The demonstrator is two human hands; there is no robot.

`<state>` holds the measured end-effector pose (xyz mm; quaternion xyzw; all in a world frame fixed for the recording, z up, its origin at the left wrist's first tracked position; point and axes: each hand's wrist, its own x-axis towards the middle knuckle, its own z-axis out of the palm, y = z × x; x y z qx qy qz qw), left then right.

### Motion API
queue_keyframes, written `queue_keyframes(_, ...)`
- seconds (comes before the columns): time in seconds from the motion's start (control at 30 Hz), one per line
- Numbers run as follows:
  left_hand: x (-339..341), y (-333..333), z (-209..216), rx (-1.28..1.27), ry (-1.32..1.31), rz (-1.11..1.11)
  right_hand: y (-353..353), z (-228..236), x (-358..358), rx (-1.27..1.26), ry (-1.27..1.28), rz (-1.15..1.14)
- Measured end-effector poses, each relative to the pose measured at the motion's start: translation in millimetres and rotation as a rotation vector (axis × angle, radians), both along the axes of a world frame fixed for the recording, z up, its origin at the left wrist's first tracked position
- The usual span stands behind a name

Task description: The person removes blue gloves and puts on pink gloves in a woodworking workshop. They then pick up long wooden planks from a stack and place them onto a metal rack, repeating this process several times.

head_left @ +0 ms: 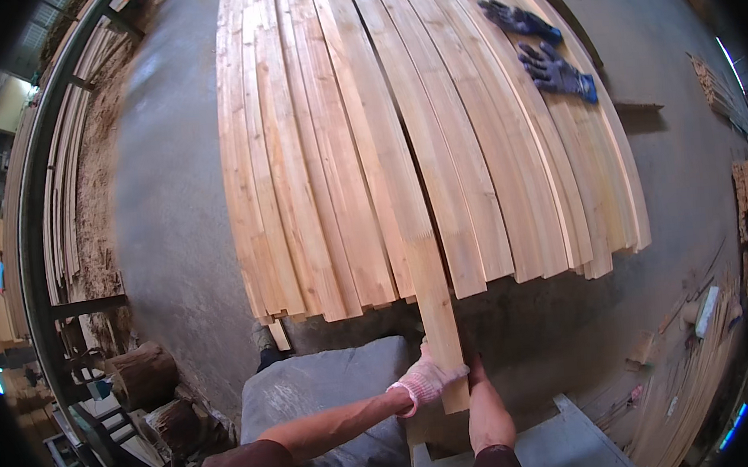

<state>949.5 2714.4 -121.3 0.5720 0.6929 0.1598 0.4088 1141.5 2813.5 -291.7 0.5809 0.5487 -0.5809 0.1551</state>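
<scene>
A long pale wooden board (pixel 436 307) sticks out toward me past the near ends of the other boards. My left hand (pixel 427 377), in a pinkish-white knit glove, is closed around this board from its left side, close to its near end. At the opposite edge is my right hand (pixel 475 368), mostly hidden behind the board, so its fingers do not show. Many similar boards (pixel 336 193) lie side by side in a broad layer beyond my hands, with a dark gap along the right of the held one.
Two dark blue work gloves (pixel 554 73) rest on the boards at the far right. A grey covered surface (pixel 324 389) is just in front of me. Cut logs (pixel 144 374) and a metal rack (pixel 39 213) stand to the left. Thin wood strips (pixel 684 394) lie at the lower right.
</scene>
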Motion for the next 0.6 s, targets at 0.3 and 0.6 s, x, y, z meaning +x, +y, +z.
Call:
queue_keyframes(0.3, 43.0, -44.6, 70.6, -0.287, -0.323, 0.406, -89.9, 20.1, 18.2, -0.293, 0.177, -0.258)
queue_keyframes(0.6, 72.9, -104.3, 143.8, -0.503, -0.697, 0.615, -131.9, 166.7, 29.5, -0.288, 0.358, -0.571)
